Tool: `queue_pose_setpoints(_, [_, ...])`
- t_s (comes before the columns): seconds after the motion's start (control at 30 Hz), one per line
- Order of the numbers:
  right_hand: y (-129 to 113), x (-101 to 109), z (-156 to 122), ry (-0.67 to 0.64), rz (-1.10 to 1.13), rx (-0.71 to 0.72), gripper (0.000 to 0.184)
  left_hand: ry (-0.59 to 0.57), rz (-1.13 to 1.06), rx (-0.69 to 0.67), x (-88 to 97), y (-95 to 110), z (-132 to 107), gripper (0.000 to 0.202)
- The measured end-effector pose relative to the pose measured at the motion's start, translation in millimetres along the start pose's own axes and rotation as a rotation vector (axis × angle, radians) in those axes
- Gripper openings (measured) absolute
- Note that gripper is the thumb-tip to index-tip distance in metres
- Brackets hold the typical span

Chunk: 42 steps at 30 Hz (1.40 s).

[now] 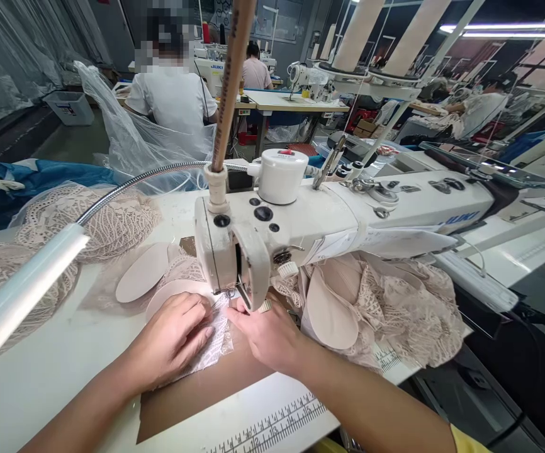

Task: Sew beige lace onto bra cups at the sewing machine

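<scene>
A sewing machine stands over the work, its needle area just ahead of both hands. White-lit lace fabric lies beneath the needle. My left hand rests on the lace's left side, its fingers bent and drawn together on the cloth. My right hand is at the right edge of the lace, close to the presser foot, fingers closed on it; the fingertips are partly hidden by the machine head. A beige moulded cup lies just behind my left hand.
Beige lace pieces with cups are heaped to the right, and more lace lies at the left. A tube lamp crosses the left foreground. A printed ruler runs along the front edge. A person sits ahead.
</scene>
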State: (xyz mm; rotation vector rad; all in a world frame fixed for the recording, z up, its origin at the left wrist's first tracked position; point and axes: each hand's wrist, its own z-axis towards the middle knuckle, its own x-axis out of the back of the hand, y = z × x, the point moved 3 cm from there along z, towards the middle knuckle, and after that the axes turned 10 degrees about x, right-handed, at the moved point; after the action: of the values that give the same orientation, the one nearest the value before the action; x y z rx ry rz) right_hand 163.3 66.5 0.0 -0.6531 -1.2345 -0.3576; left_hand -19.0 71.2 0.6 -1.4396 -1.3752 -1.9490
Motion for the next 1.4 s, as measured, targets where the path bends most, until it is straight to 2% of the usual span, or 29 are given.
queue_pose_setpoints(0.07, [0, 0, 0, -0.010, -0.010, 0.007, 0.032, 0.010, 0.047, -0.055, 0.2, 1, 0, 0.018])
queue_pose_setpoints(0.17, [0, -1, 0, -0.013, -0.026, 0.014, 0.029, 0.024, 0.160, -0.171, -1.7, 3, -1, 0.032])
queue_pose_setpoints(0.3, [-1, -3, -1, -0.025, -0.052, 0.002, 0.028, 0.036, 0.240, -0.244, -5.6, 1, -4, 0.035])
queue_pose_setpoints(0.57, [-1, -5, -1, -0.006, -0.098, -0.044, 0.030, 0.069, 0.208, -0.183, -5.6, 2, -5, 0.038])
queue_pose_setpoints(0.83, [4, 0, 2, -0.016, -0.079, -0.120, 0.043, 0.083, 0.195, -0.135, -6.0, 3, -3, 0.036])
queue_pose_setpoints(0.9, [4, 2, 1, -0.016, -0.067, -0.088, 0.044, 0.088, 0.183, -0.142, -5.7, 2, -4, 0.035])
queue_pose_setpoints(1.1, [3, 2, -9, 0.013, 0.001, 0.151, 0.042, 0.052, 0.130, -0.226, -6.1, 0, -9, 0.037])
queue_pose_setpoints(1.4, [4, 1, -14, -0.002, 0.034, 0.256, 0.037, -0.004, 0.101, -0.254, -8.2, 1, -9, 0.029])
